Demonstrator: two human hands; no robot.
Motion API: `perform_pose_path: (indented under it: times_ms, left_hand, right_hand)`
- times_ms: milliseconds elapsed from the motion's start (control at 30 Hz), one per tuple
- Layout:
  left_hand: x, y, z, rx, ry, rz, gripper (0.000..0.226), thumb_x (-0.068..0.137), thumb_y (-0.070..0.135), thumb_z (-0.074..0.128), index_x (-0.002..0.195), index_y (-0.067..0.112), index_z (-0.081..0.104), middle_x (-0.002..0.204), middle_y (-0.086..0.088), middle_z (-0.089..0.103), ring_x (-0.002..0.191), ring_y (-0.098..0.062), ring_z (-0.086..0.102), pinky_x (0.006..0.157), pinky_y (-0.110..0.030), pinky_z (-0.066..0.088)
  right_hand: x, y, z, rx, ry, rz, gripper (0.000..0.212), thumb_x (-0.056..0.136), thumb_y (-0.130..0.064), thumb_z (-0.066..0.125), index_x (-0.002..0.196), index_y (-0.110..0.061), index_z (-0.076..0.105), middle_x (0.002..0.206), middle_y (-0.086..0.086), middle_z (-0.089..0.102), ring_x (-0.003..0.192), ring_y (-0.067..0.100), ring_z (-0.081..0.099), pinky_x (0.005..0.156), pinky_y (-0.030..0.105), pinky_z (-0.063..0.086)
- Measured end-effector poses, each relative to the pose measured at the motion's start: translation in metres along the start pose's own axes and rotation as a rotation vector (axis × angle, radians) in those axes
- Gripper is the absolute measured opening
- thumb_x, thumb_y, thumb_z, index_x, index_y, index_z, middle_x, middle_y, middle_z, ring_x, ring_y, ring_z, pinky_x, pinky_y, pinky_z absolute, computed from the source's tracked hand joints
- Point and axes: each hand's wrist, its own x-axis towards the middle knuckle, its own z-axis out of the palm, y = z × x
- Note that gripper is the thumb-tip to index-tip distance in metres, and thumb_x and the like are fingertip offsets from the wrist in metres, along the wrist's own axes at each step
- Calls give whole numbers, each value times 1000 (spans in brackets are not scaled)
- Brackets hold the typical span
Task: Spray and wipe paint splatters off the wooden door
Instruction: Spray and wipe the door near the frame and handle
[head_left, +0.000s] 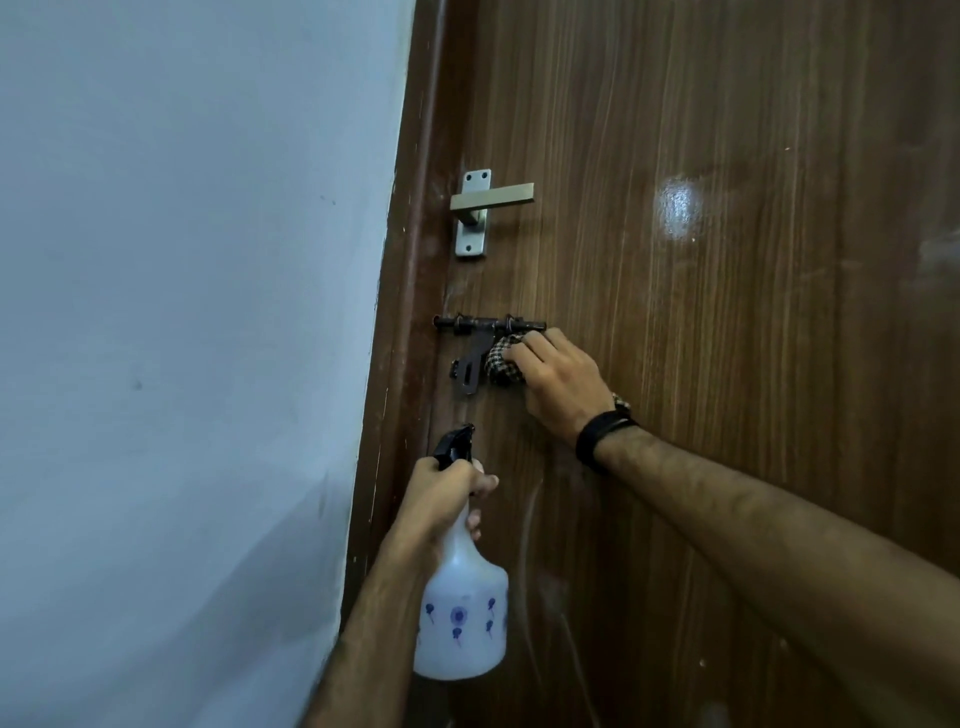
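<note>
handle (491, 201) above latch (483, 343), wall (182, 312) left

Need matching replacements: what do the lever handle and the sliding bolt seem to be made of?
Lever handle: looks like satin or brushed metal, pale silver-gold, soft sheen, with a screwed backplate. Sliding bolt: dark metal, probably painted or aged iron; matte, nearly black. Exact alloys can't be told.

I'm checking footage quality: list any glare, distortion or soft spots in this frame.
Head view: a bright glare patch sits on the wooden door at upper right; wide-angle distortion tilts the door edge and the wall; the spray bottle looks slightly soft; the checked cloth and latch stay reasonably sharp.
</note>
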Motion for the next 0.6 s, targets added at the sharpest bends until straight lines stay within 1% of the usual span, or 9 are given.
perform_pose_path:
  times_ms: [67, 167, 233, 333, 367, 433, 500, 567, 600]
  left_hand:
    - [2, -3, -5, 9, 11, -18, 9, 87, 1, 63, 93, 8, 61, 70, -4, 55, 45, -11, 46, 50, -30, 44]
    - [0, -7, -6, 10, 5, -34, 9, 86, 0, 62, 90, 8, 60, 62, -1, 54, 44, -11, 45, 48, -30, 43]
    - [-2, -10, -5, 15, 34, -46, 10, 86, 0, 61, 93, 8, 61, 63, -1, 55, 43, -10, 46, 47, -29, 43]
    - [-3, -14, -6, 2, 100, -10, 7, 87, 3, 61, 93, 7, 63, 72, -4, 58, 44, -8, 47, 47, -26, 44]
    - [-1, -15, -7, -9, 132, 7, 8, 88, 3, 61, 95, 6, 63, 76, -6, 60, 44, -8, 47, 48, -27, 45]
    - [2, -16, -9, -39, 180, 23, 9, 90, 3, 61, 98, 6, 63, 84, -8, 63, 44, -8, 47, 48, -28, 45]
    - [5, -18, -10, -58, 185, 20, 8, 90, 3, 61, 97, 7, 62, 87, -9, 65, 45, -9, 47, 49, -29, 45]
    - [6, -19, -11, -54, 179, 10, 9, 90, 3, 61, 97, 8, 62, 89, -9, 65, 46, -9, 47, 50, -29, 46]
    - [5, -20, -12, -48, 172, 5, 9, 90, 3, 61, 97, 9, 62, 88, -8, 65, 46, -9, 47, 50, -28, 46]
  right_hand:
    - [-14, -7, 3, 27, -53, -86, 23, 85, 3, 52, 100, -7, 67, 97, 8, 63, 83, 24, 54, 69, 34, 51]
    - [-43, -25, 8, 84, -169, -242, 23, 77, -2, 71, 99, -8, 68, 98, 7, 64, 82, 22, 57, 66, 32, 52]
    - [-55, -35, 10, 113, -227, -274, 28, 71, -6, 78, 97, -8, 68, 95, 7, 64, 79, 22, 57, 63, 32, 52]
    - [-52, -39, 13, 70, -237, -293, 29, 71, -10, 79, 97, -10, 67, 95, 7, 63, 78, 22, 56, 61, 31, 51]
    - [-44, -40, 14, 44, -225, -278, 28, 73, -10, 77, 99, -10, 67, 97, 8, 63, 79, 22, 56, 61, 31, 51]
    - [-23, -41, 18, 8, -184, -167, 26, 78, -8, 72, 103, -10, 66, 100, 8, 62, 82, 23, 56, 62, 31, 49]
    - [-10, -44, 24, 15, -138, -67, 22, 79, -3, 71, 100, -10, 65, 97, 7, 61, 82, 23, 54, 62, 30, 49]
    - [-15, -50, 31, 68, -119, -59, 22, 78, -2, 74, 97, -9, 66, 94, 7, 61, 80, 22, 55, 58, 31, 52]
    - [-24, -55, 35, 82, -133, -94, 23, 77, -4, 75, 97, -9, 67, 94, 7, 62, 80, 22, 56, 58, 30, 53]
